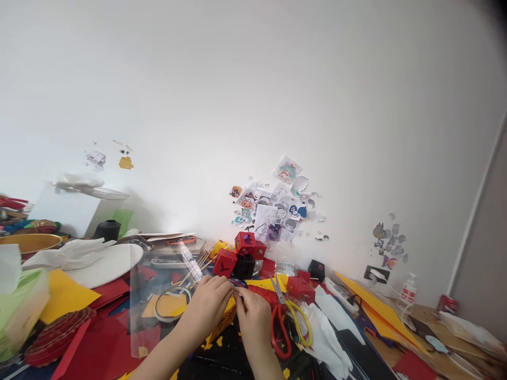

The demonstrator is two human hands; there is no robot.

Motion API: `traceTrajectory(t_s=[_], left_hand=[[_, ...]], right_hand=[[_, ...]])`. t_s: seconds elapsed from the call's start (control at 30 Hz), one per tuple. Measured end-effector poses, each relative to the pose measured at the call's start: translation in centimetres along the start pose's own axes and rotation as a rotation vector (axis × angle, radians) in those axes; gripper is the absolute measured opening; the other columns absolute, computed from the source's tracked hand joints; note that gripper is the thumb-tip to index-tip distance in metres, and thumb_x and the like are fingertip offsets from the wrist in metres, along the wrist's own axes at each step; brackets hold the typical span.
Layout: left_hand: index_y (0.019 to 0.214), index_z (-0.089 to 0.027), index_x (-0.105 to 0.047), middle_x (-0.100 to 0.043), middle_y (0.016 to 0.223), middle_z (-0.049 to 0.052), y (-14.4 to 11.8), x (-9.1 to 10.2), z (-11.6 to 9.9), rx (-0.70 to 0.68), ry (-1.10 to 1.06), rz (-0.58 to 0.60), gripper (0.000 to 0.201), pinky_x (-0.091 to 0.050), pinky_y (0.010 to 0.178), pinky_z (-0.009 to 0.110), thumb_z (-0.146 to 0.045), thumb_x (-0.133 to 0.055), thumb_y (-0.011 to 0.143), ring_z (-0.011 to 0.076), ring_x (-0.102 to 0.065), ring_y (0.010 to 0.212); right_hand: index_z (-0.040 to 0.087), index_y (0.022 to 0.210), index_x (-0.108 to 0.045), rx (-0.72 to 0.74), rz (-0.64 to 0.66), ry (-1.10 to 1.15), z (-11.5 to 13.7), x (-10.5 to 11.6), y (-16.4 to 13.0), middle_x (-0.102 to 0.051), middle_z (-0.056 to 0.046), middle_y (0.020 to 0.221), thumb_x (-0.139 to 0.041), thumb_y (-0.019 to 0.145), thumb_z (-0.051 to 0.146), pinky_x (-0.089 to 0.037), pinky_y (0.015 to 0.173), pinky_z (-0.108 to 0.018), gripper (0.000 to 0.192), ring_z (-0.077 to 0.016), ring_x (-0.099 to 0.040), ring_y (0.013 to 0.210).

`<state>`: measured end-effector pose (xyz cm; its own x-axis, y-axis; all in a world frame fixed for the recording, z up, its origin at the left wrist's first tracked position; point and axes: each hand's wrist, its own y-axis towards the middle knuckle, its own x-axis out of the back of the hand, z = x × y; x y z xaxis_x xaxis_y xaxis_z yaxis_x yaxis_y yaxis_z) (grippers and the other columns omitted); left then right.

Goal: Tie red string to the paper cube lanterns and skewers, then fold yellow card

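My left hand [208, 305] and my right hand [253, 315] meet low in the middle of the view over a cluttered craft table. Between them they pinch a small yellow cut-out paper piece [226, 311], partly hidden by the fingers. Right beside my right hand lie scissors with red and yellow handles [285, 316]. Behind the hands stand small red paper cubes [225, 262] and a black cube [244, 267]. Thin wooden sticks [198, 266] lie just left of the cubes.
Red and yellow paper sheets [65, 295] cover the table's left. A clear plastic sheet [158, 295], a tape ring [170, 306] and a white plate [106, 264] lie left. Stickers [273, 208] dot the wall. A bottle [409, 289] and a can [447, 305] stand right.
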<state>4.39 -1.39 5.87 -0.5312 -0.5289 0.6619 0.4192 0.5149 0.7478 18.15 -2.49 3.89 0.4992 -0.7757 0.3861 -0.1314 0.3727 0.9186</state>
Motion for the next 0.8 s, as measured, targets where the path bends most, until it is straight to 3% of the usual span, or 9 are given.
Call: traceTrajectory(t_s=[0.3,0.47,0.57,0.7,0.8], left_hand=[[0.073,-0.018,-0.057,-0.061,0.074,0.002,-0.11,-0.44,-0.12,-0.027,0.155,0.028,0.015,-0.037,0.069,0.034,-0.008,-0.048,0.081,0.0191,-0.054,0.070],[0.075,-0.018,-0.057,-0.060,0.071,0.002,-0.02,0.19,0.01,-0.010,0.165,-0.044,0.018,-0.035,0.065,0.032,-0.010,-0.043,0.083,0.0184,-0.052,0.065],[0.073,-0.018,-0.055,-0.059,0.068,0.002,-0.05,0.17,0.17,0.000,0.173,-0.084,0.023,-0.032,0.061,0.030,-0.010,-0.038,0.085,0.0175,-0.050,0.061],[0.068,-0.019,-0.053,-0.056,0.063,0.001,-0.15,-0.17,0.07,-0.052,0.173,-0.107,0.027,-0.032,0.061,0.030,-0.013,-0.035,0.086,0.0168,-0.048,0.059],[0.068,-0.019,-0.054,-0.055,0.063,0.001,-0.19,-0.16,-0.15,-0.088,0.154,-0.124,0.029,-0.032,0.061,0.030,-0.014,-0.032,0.087,0.0164,-0.047,0.059]], right_hand=[[0.018,0.076,-0.066,0.003,0.036,-0.043,-0.19,-0.33,-0.22,-0.067,-0.003,0.062,-0.035,0.091,0.026,-0.040,0.051,-0.023,0.036,-0.0164,-0.063,0.053],[0.018,0.075,-0.066,-0.116,0.027,-0.041,-0.22,-0.52,-0.37,-0.065,-0.002,0.058,-0.043,0.084,0.022,-0.037,0.049,-0.023,0.025,-0.0151,-0.059,0.050],[0.018,0.070,-0.065,-0.226,0.041,-0.001,-0.28,-0.46,-0.21,-0.055,0.001,0.048,-0.046,0.080,0.021,-0.032,0.044,-0.021,0.022,-0.0118,-0.050,0.042],[0.017,0.062,-0.061,-0.317,0.054,0.055,-0.33,-0.38,0.03,-0.045,0.004,0.043,-0.046,0.079,0.022,-0.029,0.041,-0.020,0.023,-0.0101,-0.039,0.040],[0.017,0.061,-0.060,-0.354,0.049,0.106,-0.26,-0.33,0.10,-0.045,0.004,0.044,-0.046,0.079,0.022,-0.031,0.041,-0.019,0.023,-0.0101,-0.038,0.040]])
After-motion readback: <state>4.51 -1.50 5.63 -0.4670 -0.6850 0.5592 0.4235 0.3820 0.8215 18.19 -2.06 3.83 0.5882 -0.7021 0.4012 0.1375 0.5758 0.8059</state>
